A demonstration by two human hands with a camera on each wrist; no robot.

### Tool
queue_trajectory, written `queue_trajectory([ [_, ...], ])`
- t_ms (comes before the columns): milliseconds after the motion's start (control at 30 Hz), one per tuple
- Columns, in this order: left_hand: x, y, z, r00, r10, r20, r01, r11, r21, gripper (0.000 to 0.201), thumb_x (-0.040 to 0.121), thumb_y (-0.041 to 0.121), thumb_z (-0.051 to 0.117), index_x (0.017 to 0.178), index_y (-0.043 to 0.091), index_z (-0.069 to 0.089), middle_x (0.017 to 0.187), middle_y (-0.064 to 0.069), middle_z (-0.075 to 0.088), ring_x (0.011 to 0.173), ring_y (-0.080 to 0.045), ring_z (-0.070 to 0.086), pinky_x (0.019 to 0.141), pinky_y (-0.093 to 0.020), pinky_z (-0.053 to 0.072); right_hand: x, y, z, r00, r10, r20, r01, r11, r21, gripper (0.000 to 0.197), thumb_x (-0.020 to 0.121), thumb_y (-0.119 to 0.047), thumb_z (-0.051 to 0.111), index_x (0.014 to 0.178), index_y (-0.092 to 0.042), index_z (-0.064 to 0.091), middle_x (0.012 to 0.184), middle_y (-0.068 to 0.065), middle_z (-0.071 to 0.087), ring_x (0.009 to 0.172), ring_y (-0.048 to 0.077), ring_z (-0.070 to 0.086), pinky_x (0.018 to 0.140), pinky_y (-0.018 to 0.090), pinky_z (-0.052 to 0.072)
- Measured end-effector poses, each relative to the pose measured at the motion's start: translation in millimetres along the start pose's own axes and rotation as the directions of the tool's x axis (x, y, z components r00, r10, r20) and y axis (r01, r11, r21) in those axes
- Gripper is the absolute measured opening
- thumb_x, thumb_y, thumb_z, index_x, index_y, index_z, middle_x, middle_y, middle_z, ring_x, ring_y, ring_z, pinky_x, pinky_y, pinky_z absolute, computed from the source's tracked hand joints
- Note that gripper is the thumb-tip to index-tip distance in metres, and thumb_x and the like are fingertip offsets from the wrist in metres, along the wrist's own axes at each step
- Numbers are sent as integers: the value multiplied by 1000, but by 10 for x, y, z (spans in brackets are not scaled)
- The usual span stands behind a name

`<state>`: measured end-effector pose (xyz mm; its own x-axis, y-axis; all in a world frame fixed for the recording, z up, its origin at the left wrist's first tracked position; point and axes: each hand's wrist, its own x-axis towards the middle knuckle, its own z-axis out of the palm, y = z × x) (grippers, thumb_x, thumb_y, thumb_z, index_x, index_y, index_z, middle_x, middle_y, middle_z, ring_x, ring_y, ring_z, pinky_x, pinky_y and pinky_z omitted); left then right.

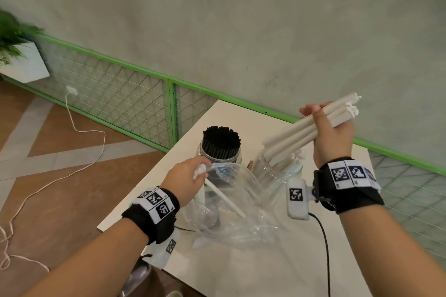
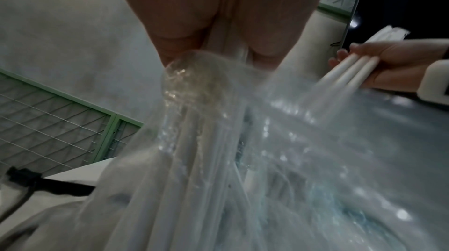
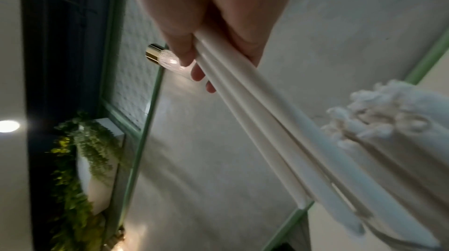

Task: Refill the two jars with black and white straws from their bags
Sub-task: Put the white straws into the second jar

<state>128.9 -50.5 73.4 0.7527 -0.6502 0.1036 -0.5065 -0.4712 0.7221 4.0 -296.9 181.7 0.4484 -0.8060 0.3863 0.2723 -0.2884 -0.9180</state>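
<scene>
My right hand (image 1: 323, 125) grips a bundle of white straws (image 1: 296, 130), tilted with its lower ends over the mouth of the clear jar (image 1: 280, 171) that holds white straws. The same bundle (image 3: 255, 120) shows in the right wrist view, next to the paper-tipped straws in the jar (image 3: 379, 124). My left hand (image 1: 190, 176) holds the rim of a clear plastic bag (image 1: 241, 202) together with one white straw (image 1: 224, 198). Behind it stands a jar packed with black straws (image 1: 220, 142). The bag (image 2: 267, 159) fills the left wrist view.
The jars stand on a white table (image 1: 265, 267) near a wall with a green mesh rail (image 1: 135, 94). A white cord (image 1: 79, 152) trails on the wooden floor at left. A planter (image 1: 21, 55) hangs at far left.
</scene>
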Motion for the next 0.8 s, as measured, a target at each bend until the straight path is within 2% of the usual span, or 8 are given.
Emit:
queue_trajectory([
  [167, -21, 8, -1, 1000, 10, 4, -10, 1000, 20, 17, 90, 22, 54, 104, 32, 56, 91, 5, 62, 78, -13, 58, 68, -28, 48, 41, 262, 1, 995, 57, -79, -63, 995, -74, 14, 80, -23, 63, 70, -32, 65, 91, 12, 69, 82, 18, 63, 73, 32, 50],
  [200, -26, 7, 0, 1000, 12, 4, -12, 1000, 25, 17, 90, 22, 54, 104, 32, 56, 91, 6, 62, 78, -12, 58, 67, -27, 47, 51, 334, 8, 993, 73, -89, -81, 993, -84, 3, 78, -24, 64, 76, -25, 66, 90, 13, 68, 78, 16, 62, 70, 31, 49],
  [300, -34, 8, 6, 1000, 6, 2, -6, 999, 31, 17, 91, 23, 54, 105, 32, 56, 90, 6, 60, 79, -12, 57, 67, -26, 45, 64, 607, 68, 987, 129, -101, -141, 981, -130, 25, 75, -25, 67, 90, -5, 64, 88, 12, 68, 74, 18, 61, 70, 35, 52],
  [367, -34, 15, 5, 1000, -2, 5, 2, 999, 38, 17, 91, 23, 53, 105, 32, 55, 91, 6, 61, 79, -12, 57, 68, -27, 46, 60, 741, 126, 982, 166, -87, -179, 970, -164, 22, 79, -22, 70, 93, -6, 63, 86, 6, 67, 75, 19, 61, 76, 38, 53],
  [433, -31, 20, 0, 1000, -2, 8, 2, 999, 46, 17, 91, 23, 53, 105, 32, 55, 92, 5, 61, 80, -12, 57, 68, -27, 46, 52, 840, 172, 976, 204, -75, -214, 966, -148, 30, 83, -22, 71, 107, -12, 56, 89, -1, 62, 77, 9, 59, 77, 30, 54],
  [533, -30, 30, -9, 1000, -1, 11, 1, 999, 55, 17, 91, 23, 53, 106, 31, 56, 93, 5, 61, 80, -13, 58, 68, -26, 46, 65, 899, 209, 970, 243, -32, -245, 966, -84, 52, 87, -31, 66, 131, -20, 40, 110, -3, 58, 98, 4, 56, 80, 17, 41],
  [633, -22, 35, -12, 1000, -4, 9, 3, 999, 53, 18, 91, 22, 53, 107, 30, 56, 92, 5, 61, 76, -13, 58, 62, -21, 44, 59, 945, 220, 972, 227, 59, -212, 958, -193, 45, 94, -30, 56, 136, -21, 42, 129, 1, 54, 118, 14, 51, 96, 25, 36],
  [800, 1, 40, -16, 1000, -8, 18, 7, 998, 57, 18, 91, 22, 53, 107, 30, 56, 93, 3, 62, 79, -14, 57, 68, -27, 46, -2, 1045, 234, 925, 164, 343, 84, 791, -606, 52, 97, -27, 51, 144, -9, 35, 149, 9, 35, 137, 23, 33, 115, 37, 26],
])
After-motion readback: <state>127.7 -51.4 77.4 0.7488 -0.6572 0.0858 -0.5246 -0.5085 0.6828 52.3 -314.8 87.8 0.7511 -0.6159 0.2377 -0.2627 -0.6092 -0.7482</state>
